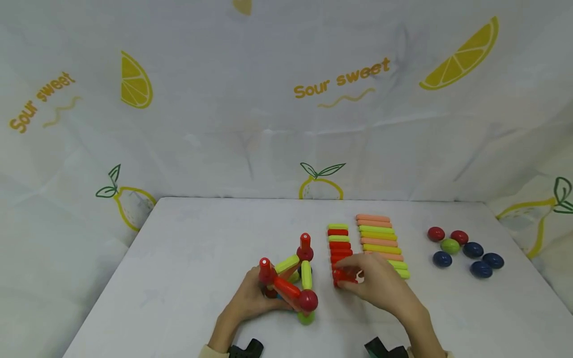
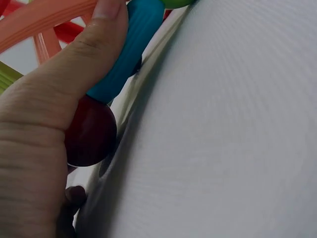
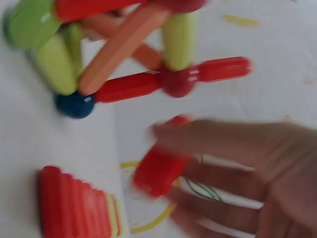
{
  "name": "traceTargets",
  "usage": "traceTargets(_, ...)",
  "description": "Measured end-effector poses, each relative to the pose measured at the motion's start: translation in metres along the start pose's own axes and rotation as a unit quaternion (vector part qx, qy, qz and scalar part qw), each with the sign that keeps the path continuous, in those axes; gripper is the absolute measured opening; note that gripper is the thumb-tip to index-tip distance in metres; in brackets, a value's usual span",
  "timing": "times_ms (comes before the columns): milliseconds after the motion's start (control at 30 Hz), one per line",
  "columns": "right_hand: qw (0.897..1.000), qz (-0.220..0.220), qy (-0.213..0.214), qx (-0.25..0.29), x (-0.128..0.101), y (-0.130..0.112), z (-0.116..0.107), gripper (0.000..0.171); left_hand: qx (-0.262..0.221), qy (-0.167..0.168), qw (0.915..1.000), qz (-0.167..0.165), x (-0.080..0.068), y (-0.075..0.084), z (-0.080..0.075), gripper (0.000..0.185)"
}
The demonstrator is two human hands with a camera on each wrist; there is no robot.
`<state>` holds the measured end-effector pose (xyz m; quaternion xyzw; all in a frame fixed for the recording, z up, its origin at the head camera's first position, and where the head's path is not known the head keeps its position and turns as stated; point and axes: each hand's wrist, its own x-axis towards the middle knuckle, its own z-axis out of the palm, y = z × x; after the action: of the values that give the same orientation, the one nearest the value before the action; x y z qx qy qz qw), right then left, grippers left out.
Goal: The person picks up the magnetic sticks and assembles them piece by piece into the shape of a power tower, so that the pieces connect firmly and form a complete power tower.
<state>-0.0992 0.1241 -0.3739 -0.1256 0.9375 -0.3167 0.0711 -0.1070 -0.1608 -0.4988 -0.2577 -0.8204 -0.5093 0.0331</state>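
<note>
Counting seven balls [image 1: 465, 251], four blue

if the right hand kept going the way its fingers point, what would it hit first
Probably the rod-and-ball structure that the left hand holds. The right hand, pinching a red rod, points leftward at it, though depth is unclear.

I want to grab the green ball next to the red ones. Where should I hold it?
Take the green ball from above, with a grip across its rounded middle, fingertips at its front and back. A red ball sits close behind it and a dark blue ball close to one side, so coming straight down probably avoids nudging them.
</note>
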Motion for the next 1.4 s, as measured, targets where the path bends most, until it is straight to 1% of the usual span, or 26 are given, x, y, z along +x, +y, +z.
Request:
traceTargets(33,0.999,-0.016,0.028,0.034,-0.003,-0.002,-0.003,0.03,0.004,0.008,1.0,0.002,0.0,0.0,0.0,0.05)
traceTargets(67,0.995,-0.035,0.059,0.07,-0.005,-0.005,-0.005,0.031,0.006,0.018,0.9998,0.004,0.0,0.0,0.0,0.051)
traceTargets(100,0.989,-0.057,0.085,0.111,-0.007,-0.008,-0.005,0.031,0.009,0.027,0.9996,0.006,0.0,0.0,0.0,0.052)
traceTargets(167,0.97,-0.103,0.128,0.181,-0.009,-0.014,-0.002,0.031,0.009,0.043,0.999,0.005,0.0,-0.001,0.001,0.056)
traceTargets(200,0.959,-0.127,0.142,0.209,-0.01,-0.016,0.002,0.03,0.005,0.048,0.9988,0.007,0.0,-0.002,0.001,0.057)
traceTargets(267,0.943,-0.168,0.157,0.241,-0.008,-0.021,0.008,0.03,-0.005,0.048,0.9988,0.007,0.001,-0.003,0.001,0.058)
traceTargets(300,0.938,-0.181,0.16,0.248,-0.008,-0.022,0.012,0.03,-0.007,0.046,0.9989,0.009,0.001,-0.003,0.001,0.058)
traceTargets(367,0.934,-0.198,0.168,0.246,-0.006,-0.024,0.017,0.029,-0.013,0.039,0.999,0.014,0.001,-0.004,0.002,0.057)
traceTargets(400,0.934,-0.201,0.172,0.242,-0.005,-0.024,0.02,0.029,-0.015,0.036,0.9991,0.016,0.002,-0.005,0.002,0.057)
traceTargets(467,0.937,-0.198,0.174,0.231,-0.004,-0.024,0.024,0.03,-0.016,0.033,0.9991,0.021,0.001,-0.005,0.001,0.057)
traceTargets(567,0.943,-0.187,0.159,0.224,-0.001,-0.023,0.028,0.029,-0.012,0.034,0.999,0.027,0.002,-0.005,0.001,0.056)
traceTargets(633,0.947,-0.179,0.142,0.224,0.0,-0.023,0.029,0.028,-0.014,0.034,0.9991,0.022,0.002,-0.004,0.001,0.055)
traceTargets(733,0.95,-0.171,0.122,0.23,0.001,-0.023,0.03,0.028,-0.019,0.033,0.9992,0.012,0.002,-0.003,0.001,0.055)
traceTargets(800,0.953,-0.166,0.115,0.227,0.002,-0.024,0.03,0.028,-0.027,0.033,0.9991,0.001,0.001,-0.002,0.001,0.056)
traceTargets(933,0.958,-0.154,0.109,0.214,0.002,-0.025,0.029,0.029,-0.031,0.04,0.9987,-0.002,0.001,-0.002,0.0,0.055)
traceTargets(1167,0.962,-0.146,0.109,0.203,0.003,-0.025,0.031,0.03,-0.031,0.044,0.9985,-0.012,0.001,-0.001,0.0,0.056)
traceTargets(1300,0.962,-0.147,0.108,0.202,0.003,-0.024,0.031,0.029,-0.009,0.045,0.9987,-0.019,0.001,-0.002,0.0,0.059)
traceTargets(1400,0.963,-0.147,0.107,0.201,0.003,-0.024,0.031,0.029,-0.02,0.049,0.9986,-0.007,0.001,-0.003,-0.001,0.065)
